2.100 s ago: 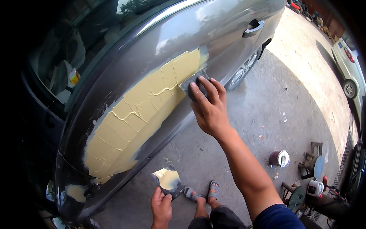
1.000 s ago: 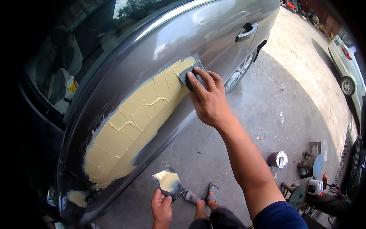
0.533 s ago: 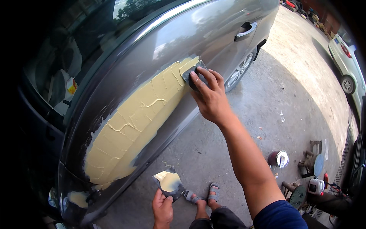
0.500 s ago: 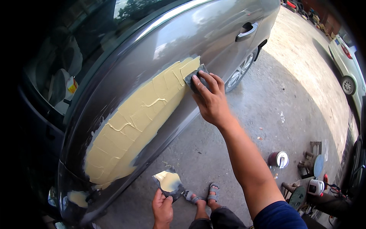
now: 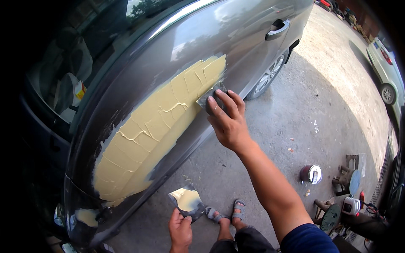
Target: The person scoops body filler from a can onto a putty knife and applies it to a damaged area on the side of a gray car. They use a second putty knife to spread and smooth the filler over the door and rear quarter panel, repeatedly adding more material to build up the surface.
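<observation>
- Right hand point(image 5: 228, 122) grips a small grey spreader point(image 5: 209, 96), fingers curled over its top, thumb under; blade pressed flat on the car door point(image 5: 236, 46).
- Spreader sits at the right end of the yellow filler patch point(image 5: 156, 126), touching its edge.
- Filler runs away from that grip down & to the left across the grey panel, w/ raised ridges in it; lower end near the front corner of the car.
- Left hand point(image 5: 181, 230) is well below the right-hand grip, low in view, fingers pinched on a flat metal board point(image 5: 185, 201) w/ a dab of yellow filler on it; board tilted, held clear of the car.
- Just right of the left hand: person's feet in sandals point(image 5: 228, 211) on the concrete floor point(image 5: 320, 101).
- Door handle point(image 5: 277, 28) above & right of the spreader; wheel point(image 5: 270, 76) just right of it.
- Right of the right forearm, on the floor: a small can point(image 5: 311, 173), then a clutter of tools point(image 5: 346, 194) further right.
- White car point(image 5: 386, 63) parked far right, well apart.
</observation>
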The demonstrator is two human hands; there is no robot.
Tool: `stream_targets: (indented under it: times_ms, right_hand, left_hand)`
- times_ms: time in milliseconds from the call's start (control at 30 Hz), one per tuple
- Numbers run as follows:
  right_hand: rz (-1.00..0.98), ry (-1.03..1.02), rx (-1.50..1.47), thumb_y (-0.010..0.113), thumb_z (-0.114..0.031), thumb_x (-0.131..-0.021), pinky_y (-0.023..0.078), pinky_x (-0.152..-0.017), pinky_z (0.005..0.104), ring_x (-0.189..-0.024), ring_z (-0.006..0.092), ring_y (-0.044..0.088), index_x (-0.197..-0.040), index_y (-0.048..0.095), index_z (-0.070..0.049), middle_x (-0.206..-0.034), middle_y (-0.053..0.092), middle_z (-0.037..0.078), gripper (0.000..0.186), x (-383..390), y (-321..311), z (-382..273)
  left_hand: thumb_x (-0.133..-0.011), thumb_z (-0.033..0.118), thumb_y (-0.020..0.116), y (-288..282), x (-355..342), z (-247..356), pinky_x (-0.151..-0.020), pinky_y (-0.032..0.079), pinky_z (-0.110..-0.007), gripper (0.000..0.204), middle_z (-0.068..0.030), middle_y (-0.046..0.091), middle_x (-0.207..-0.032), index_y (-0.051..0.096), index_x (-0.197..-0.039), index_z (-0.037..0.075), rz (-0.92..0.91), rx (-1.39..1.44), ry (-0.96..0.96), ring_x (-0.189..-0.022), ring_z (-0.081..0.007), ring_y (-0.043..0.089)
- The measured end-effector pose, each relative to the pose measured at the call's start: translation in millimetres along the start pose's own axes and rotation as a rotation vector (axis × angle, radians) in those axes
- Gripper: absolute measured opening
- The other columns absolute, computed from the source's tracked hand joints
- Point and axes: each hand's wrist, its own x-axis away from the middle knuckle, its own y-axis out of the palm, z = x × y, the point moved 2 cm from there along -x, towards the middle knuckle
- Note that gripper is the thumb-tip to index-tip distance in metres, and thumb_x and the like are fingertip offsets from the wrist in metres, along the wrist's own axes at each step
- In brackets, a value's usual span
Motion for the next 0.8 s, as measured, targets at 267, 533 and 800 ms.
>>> stream_targets:
  times_ms: [267, 533, 800]
  right_hand:
    - [-0.136, 0.113, -0.057, 0.072, -0.005, -0.077, 0.039, -0.105, 0.0473, -0.127, 0.04, 0.041, -0.132, 0.057, -0.012, -0.139, 0.049, 0.011, 0.058, 33.7, 1.8, -15.4]
    - [-0.492, 0.297, -1.256, 0.066, -0.005, -0.086, 0.039, -0.107, 0.0454, -0.131, 0.0373, 0.047, -0.129, 0.062, -0.006, -0.137, 0.053, 0.017, 0.043, 67.5, -95.4, -128.1]
    - [-0.669, 0.254, -0.749, 0.065, -0.004, -0.088, 0.04, -0.106, 0.0471, -0.129, 0.04, 0.048, -0.124, 0.066, -0.007, -0.135, 0.056, 0.014, 0.037, 78.6, -131.0, -143.3]
  left_hand:
    - [-0.082, -0.012, 0.042, 6.6, -2.5, 13.3, -0.106, 0.038, -0.035, 0.055, -0.0169, 0.056, -0.13, 0.042, -0.137, -0.009, -0.035, 0.195, -0.006, -0.122, -0.0223, 0.054]
    - [-0.083, -0.009, 0.041, 28.2, 2.2, 62.0, -0.11, 0.039, -0.041, 0.06, -0.0136, 0.052, -0.137, 0.04, -0.142, 0.002, -0.139, 0.569, -0.1, -0.128, -0.0263, 0.05]
    - [-0.085, -0.009, 0.043, 41.9, 34.8, 121.1, -0.112, 0.037, -0.044, 0.058, -0.0119, 0.053, -0.136, 0.04, -0.142, 0.003, -0.243, 0.566, 0.051, -0.129, -0.0242, 0.049]
